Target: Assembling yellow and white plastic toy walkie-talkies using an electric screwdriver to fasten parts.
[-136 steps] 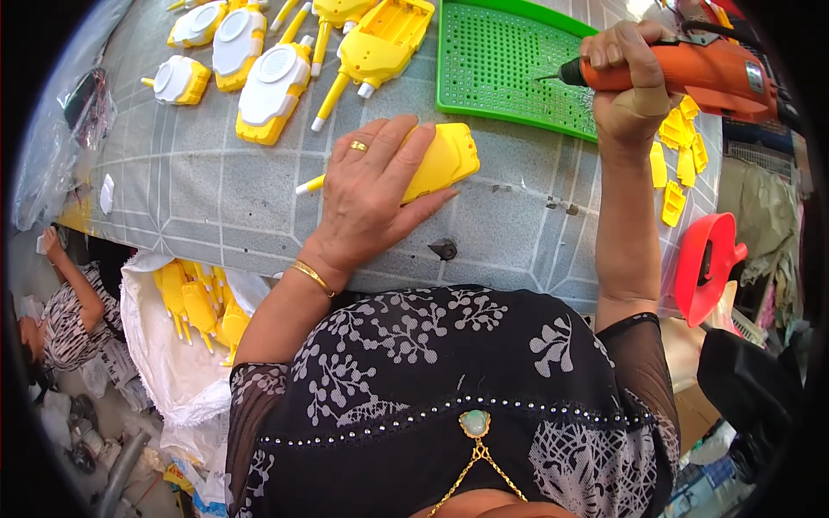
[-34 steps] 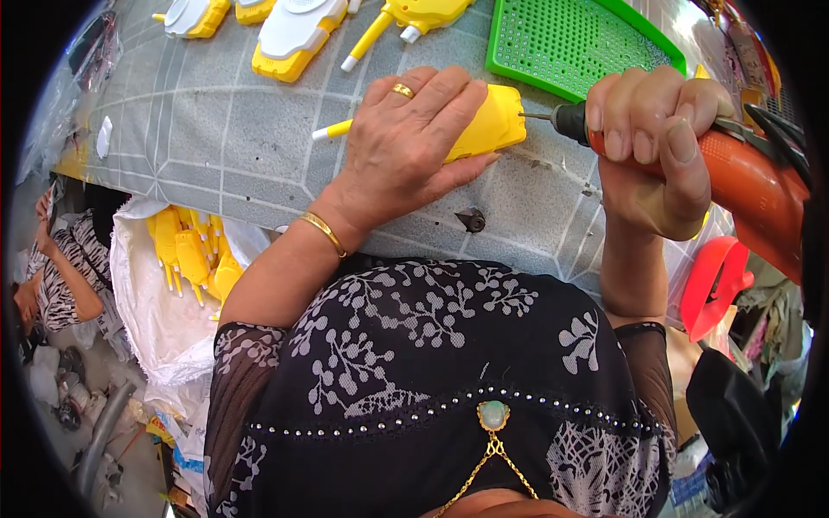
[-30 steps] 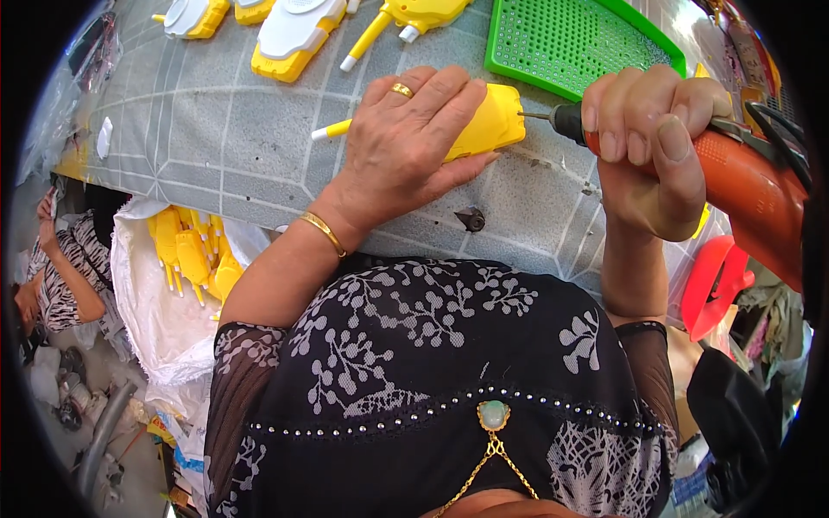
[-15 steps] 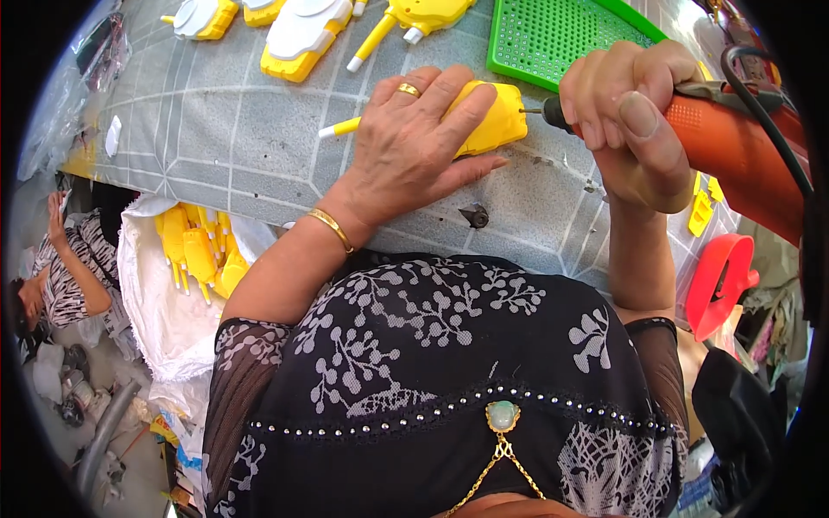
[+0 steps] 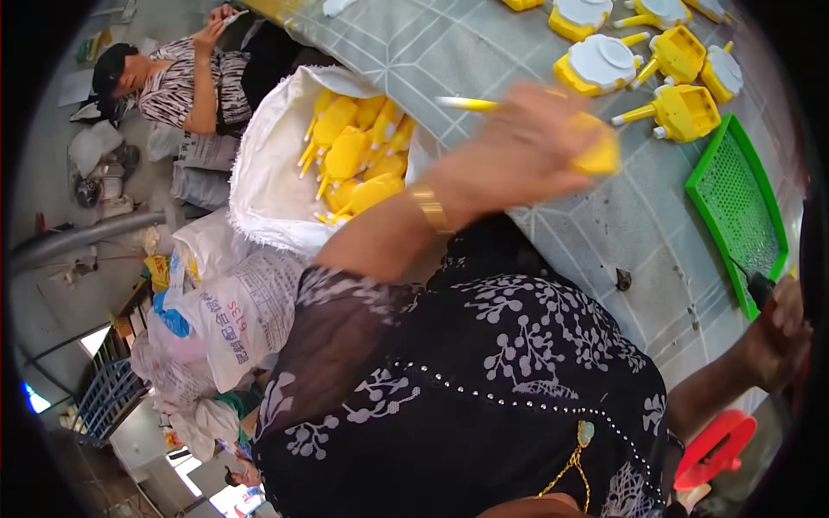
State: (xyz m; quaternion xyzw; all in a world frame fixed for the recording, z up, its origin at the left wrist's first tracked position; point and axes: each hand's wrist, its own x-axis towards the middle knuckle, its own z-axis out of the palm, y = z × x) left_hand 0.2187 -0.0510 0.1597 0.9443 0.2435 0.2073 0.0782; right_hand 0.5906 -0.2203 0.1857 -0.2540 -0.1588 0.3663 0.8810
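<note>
The person's left hand, blurred, is curled over a yellow case, its white-tipped stem pointing left; whether the case touches the tabletop cannot be told. The right hand, at the dim rim, has its fingers curled round the drill, which overlaps the green tray's near end. More cases lie beyond; others sit in a white sack.
</note>
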